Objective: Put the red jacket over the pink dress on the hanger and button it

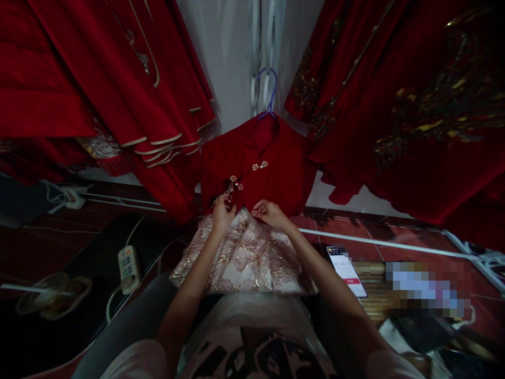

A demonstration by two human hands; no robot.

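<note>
We find the red jacket (276, 173) hung on a purple hanger (268, 92) against the white wall (229, 52), its front facing us within arm's reach. The left hand (223, 213) has its fingers pinched on the lower front edge beside a pearl clasp (235, 184). The right hand (270, 213) holds the hem in a narrow pinch, apparently drawing it taut. A lace skirt (244, 258) spreads below. Red robes (98, 79) hang on both sides. A phone (347, 271) and a power strip (127, 268) lie on the dark red floor (394, 237).

Pinching beaded clasp (230, 197) on red top (276, 158) with left hand (222, 215), gripping its hem with right hand (270, 213). Hung from blue hanger (272, 90), above pale skirt (244, 260). Nearby, phone (347, 271) on floor (398, 238).
</note>
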